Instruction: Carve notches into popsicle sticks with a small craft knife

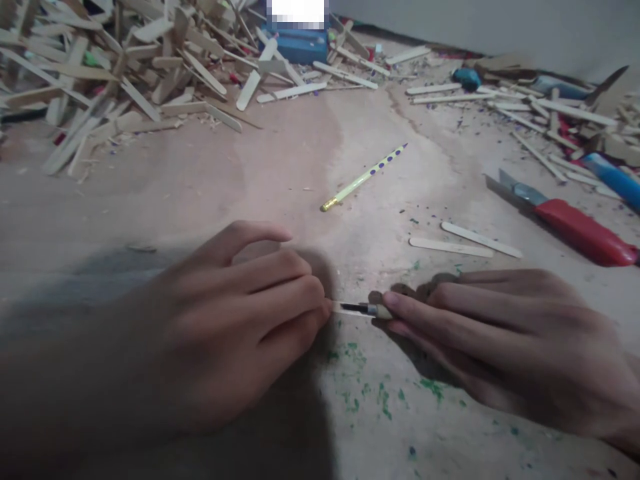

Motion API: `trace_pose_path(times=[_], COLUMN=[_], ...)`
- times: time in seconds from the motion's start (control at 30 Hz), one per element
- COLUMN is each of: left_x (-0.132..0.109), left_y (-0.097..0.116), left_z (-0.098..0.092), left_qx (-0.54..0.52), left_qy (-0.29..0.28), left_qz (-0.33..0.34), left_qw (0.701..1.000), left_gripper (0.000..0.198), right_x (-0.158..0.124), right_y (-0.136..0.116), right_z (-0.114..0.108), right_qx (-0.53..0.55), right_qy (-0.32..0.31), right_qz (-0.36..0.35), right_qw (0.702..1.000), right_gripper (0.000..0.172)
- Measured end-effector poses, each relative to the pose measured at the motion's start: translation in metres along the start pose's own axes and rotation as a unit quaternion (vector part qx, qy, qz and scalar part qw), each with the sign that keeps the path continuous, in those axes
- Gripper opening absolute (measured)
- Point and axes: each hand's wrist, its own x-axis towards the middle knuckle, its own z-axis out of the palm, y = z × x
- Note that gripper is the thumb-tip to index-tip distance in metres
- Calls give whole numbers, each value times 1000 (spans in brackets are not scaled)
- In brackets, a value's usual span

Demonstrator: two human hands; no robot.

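The left hand [240, 320] has its lower fingers drawn together at the left end of a pale strip [354, 314], the exact grip hidden beneath them, while its uppermost finger stands off in a loose arch. Facing it, the right hand [520, 333] pinches the pale handle of a small cutting tool [356, 308] between finger and thumb, its dark blade pointing left along the strip toward the other hand's fingertips; whether the edge touches the strip cannot be told. Both hands are low over the bench [280, 173], where green flecks [385, 397] are scattered just in front of the tool. Beyond the right hand, two flat wooden sticks [450, 247] lie close together, and farther right is a red-handled knife [583, 230] with its blade toward the upper left. A blue-handled item [613, 177] lies behind it, cut off by the picture's edge. Past the gap between the hands, a pale yellow pencil [363, 179] with dark spots lies slantwise, eraser end nearer. At the back left is a heaped pile of wooden sticks [150, 60], next to a blue block [300, 45]; more loose sticks [575, 110] clutter the back right, near a grey wall [490, 30].
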Motion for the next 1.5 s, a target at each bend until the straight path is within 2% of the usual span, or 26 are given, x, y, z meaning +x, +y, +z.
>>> trace_pose_path(times=[0.1,0.33,0.47,0.53,0.6,0.8,0.93,1.07,1.17,1.23,1.33,1.5], left_x=[1,-4,-6,-6,-5,0,3,1,0,0,0,0], left_y=[3,3,3,3,2,-1,2,4,4,3,0,-4], left_z=[1,10,9,9,9,6,4,6,7,7,6,5], left_qx=[-17,-27,-24,-26,-23,4,-10,-14,-24,-16,3,14], left_qy=[5,21,14,11,13,8,4,7,14,9,1,3], left_qz=[0,-10,5,14,17,31,22,4,-4,5,30,36], left_qw=[1000,999,1000,1000,1000,999,1000,1000,1000,1000,1000,999], left_gripper=[39,38,36,36,37,36,42,38,34,36,38,36], right_x=[0,9,14,14,13,10,6,4,8,12,17,15], right_y=[-3,-7,-11,-12,-11,-2,4,7,7,5,3,4], right_z=[1,-5,-7,-6,-4,-6,-4,0,-2,-4,-7,-6], right_qx=[46,147,181,192,190,159,120,85,117,155,191,192], right_qy=[2,-24,-33,-38,-36,-19,-16,-3,-26,-49,-50,-24], right_qz=[24,78,112,123,120,78,47,13,32,66,86,62], right_qw=[999,986,977,973,974,984,992,996,992,984,977,979], right_gripper=[14,22,42,47,45,19,19,17,18,25,36,19])
